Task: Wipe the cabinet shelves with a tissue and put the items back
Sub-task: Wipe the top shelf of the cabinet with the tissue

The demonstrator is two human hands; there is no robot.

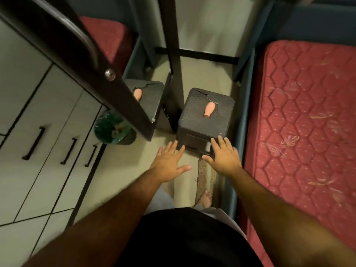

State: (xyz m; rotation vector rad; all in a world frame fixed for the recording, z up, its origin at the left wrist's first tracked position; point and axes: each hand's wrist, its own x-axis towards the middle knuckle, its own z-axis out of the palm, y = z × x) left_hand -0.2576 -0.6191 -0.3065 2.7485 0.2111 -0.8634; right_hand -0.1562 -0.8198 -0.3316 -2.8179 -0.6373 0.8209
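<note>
Both arms reach forward and down, palms down. The left hand (pixel 169 162) has its fingers spread wide and holds nothing; the right hand (pixel 223 157) is likewise flat and spread, its fingertips over the near lower front of the small dark cabinet (pixel 204 116); whether they touch it I cannot tell. No tissue shows in either hand, so this looks like a reach toward the cabinet before any wiping begins. Just beyond the right fingertips, on the cabinet's top, a peach-coloured bottle (pixel 209 110) lies on its side, probably one of the items to be moved. Beyond the left hand stands a green bin (pixel 111 128) by the mirror's (pixel 152 99) foot. To the right of the right hand runs a red mattress (pixel 308 112).
</note>
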